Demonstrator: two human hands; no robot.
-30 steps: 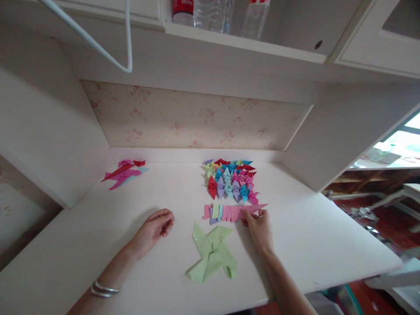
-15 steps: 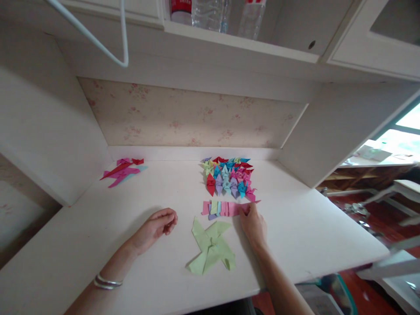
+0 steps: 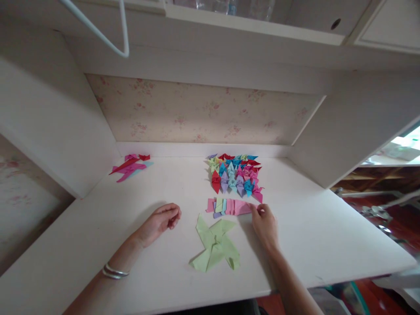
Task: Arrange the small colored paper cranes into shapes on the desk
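My left hand (image 3: pixel 163 219) rests on the white table with its fingers curled in, and nothing shows in it. To its right lies a light green paper pinwheel (image 3: pixel 216 245), flat on the table. Just beyond the pinwheel is an overlapping row of folded paper pieces (image 3: pixel 219 204) in pink, green, blue and purple. At the right end of that row, my right hand (image 3: pixel 265 225) has its thumb and fingers pinched on a pink folded paper (image 3: pixel 242 207). Part of this paper is hidden by the fingertips.
Several colourful origami cranes (image 3: pixel 232 175) stand in close rows behind the folded pieces. More folded paper (image 3: pixel 129 167), pink, red and blue, lies at the back left. A white shelf (image 3: pixel 256 26) with bottles overhangs the table, and a white cable (image 3: pixel 123 35) hangs at upper left.
The view has shifted slightly. A pink pointed end that stuck out past my right fingers no longer shows, and that hand stays at the row's right end. My left hand keeps its curled pose.
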